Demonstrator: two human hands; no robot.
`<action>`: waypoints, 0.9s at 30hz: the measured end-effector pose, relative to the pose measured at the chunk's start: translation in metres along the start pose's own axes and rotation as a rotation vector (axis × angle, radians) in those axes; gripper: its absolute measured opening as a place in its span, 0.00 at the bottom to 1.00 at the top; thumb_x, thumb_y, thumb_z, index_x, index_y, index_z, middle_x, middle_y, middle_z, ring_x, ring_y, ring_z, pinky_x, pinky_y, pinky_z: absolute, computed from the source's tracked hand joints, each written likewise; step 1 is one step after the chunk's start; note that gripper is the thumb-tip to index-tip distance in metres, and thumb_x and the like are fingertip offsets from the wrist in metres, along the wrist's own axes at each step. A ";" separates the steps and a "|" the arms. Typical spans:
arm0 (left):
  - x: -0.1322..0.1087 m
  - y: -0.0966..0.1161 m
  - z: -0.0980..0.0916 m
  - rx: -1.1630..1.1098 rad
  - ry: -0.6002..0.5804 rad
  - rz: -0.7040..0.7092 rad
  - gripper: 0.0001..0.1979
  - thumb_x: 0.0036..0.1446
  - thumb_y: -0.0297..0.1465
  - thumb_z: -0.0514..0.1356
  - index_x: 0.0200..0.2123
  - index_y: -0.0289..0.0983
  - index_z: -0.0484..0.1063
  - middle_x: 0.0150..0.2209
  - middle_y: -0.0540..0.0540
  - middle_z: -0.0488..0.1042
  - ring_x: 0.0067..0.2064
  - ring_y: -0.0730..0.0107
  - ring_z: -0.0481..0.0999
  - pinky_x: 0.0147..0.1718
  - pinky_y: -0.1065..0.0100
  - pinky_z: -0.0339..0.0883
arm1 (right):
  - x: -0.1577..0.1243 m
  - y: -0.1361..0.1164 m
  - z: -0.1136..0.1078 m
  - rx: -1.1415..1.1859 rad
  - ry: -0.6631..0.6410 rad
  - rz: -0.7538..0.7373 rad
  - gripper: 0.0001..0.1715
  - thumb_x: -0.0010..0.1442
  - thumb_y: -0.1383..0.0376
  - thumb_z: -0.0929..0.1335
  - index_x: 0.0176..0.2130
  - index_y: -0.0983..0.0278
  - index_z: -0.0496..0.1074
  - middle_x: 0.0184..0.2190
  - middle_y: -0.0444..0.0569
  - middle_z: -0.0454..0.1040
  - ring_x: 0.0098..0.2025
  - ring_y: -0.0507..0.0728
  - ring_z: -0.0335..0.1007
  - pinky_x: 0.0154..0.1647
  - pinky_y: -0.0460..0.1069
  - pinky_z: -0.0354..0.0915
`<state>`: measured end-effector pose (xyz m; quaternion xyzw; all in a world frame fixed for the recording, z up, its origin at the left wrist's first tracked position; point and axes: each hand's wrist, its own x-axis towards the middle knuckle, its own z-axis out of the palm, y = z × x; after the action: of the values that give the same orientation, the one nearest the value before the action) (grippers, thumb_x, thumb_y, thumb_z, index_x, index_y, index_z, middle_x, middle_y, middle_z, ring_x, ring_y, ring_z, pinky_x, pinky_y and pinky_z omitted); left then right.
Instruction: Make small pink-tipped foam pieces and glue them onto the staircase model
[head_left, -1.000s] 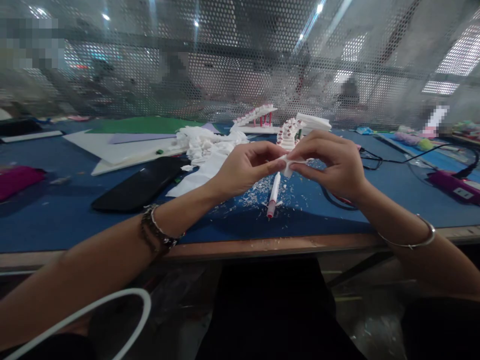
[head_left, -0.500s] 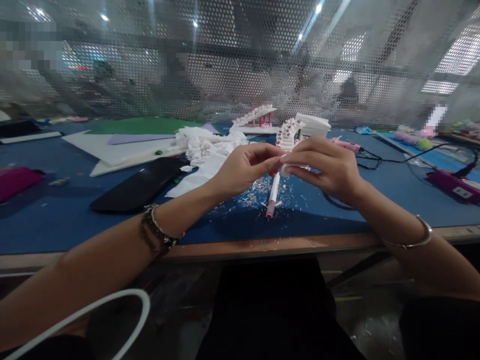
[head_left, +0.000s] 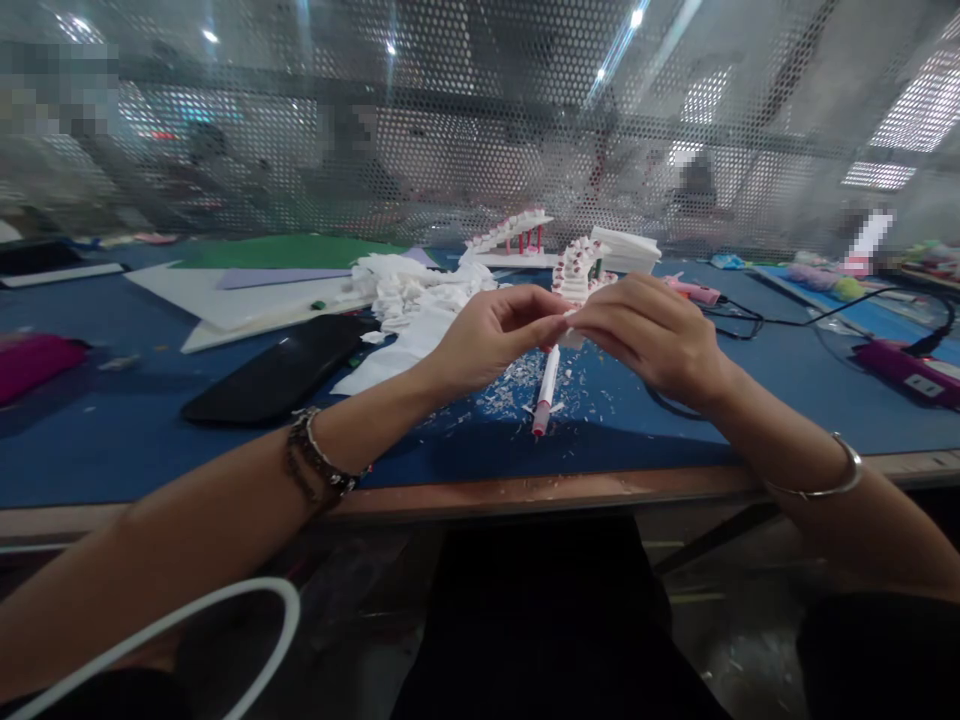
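Note:
A small white piece (head_left: 574, 338), perhaps tissue, is pinched between my two hands above the table; fingers cover most of it. My left hand (head_left: 491, 335) is closed at thumb and forefinger on its left side. From the right, my right hand (head_left: 651, 330) grips it with fingers pressed together. Just below lies a white pen with a reddish end (head_left: 547, 392), among scattered white shreds (head_left: 510, 390). Behind my fingers stands a curved white staircase model (head_left: 576, 262) with dark red dots. A heap of crumpled white tissue (head_left: 409, 285) is left of my left hand.
A black phone-like slab (head_left: 281, 370) lies left, near white sheets (head_left: 225, 300) and a green sheet (head_left: 292, 250). A second stair model (head_left: 517, 235) stands at the back. A pink tool (head_left: 694, 290) with a black cord and a purple power strip (head_left: 907, 375) are right.
My right fingers have drawn closer together around the white piece, and less of it shows. My left hand has barely moved.

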<state>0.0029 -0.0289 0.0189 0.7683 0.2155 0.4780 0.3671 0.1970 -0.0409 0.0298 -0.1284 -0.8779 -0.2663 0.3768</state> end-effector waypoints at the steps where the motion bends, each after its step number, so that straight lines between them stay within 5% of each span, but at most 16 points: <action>1: 0.000 0.000 0.000 -0.012 0.003 0.007 0.12 0.49 0.37 0.63 0.32 0.32 0.73 0.26 0.50 0.71 0.26 0.81 0.67 0.28 0.76 0.65 | 0.000 0.000 0.001 0.006 0.004 -0.001 0.09 0.61 0.69 0.60 0.42 0.64 0.66 0.35 0.46 0.68 0.39 0.50 0.64 0.41 0.48 0.64; 13: -0.001 -0.001 0.003 0.057 0.028 0.097 0.11 0.49 0.35 0.62 0.33 0.33 0.72 0.29 0.48 0.74 0.29 0.78 0.71 0.30 0.73 0.67 | 0.003 0.000 0.004 0.084 0.067 0.069 0.03 0.59 0.68 0.63 0.36 0.63 0.65 0.32 0.45 0.69 0.38 0.50 0.65 0.40 0.47 0.64; 22: -0.005 -0.002 0.001 0.298 0.086 0.362 0.06 0.52 0.30 0.60 0.35 0.36 0.73 0.33 0.47 0.75 0.35 0.76 0.73 0.30 0.75 0.69 | 0.005 -0.001 0.004 0.266 0.083 0.226 0.05 0.58 0.66 0.64 0.32 0.66 0.66 0.30 0.46 0.68 0.32 0.48 0.65 0.34 0.45 0.64; 27: -0.006 0.000 0.001 0.321 0.064 0.350 0.10 0.48 0.33 0.63 0.34 0.36 0.72 0.32 0.47 0.74 0.33 0.76 0.73 0.29 0.75 0.70 | 0.005 -0.002 0.007 0.258 0.109 0.243 0.04 0.57 0.66 0.65 0.31 0.66 0.66 0.29 0.46 0.68 0.32 0.48 0.65 0.34 0.46 0.63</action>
<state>0.0014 -0.0332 0.0152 0.8270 0.1638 0.5179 0.1451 0.1887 -0.0391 0.0288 -0.1693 -0.8610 -0.1107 0.4666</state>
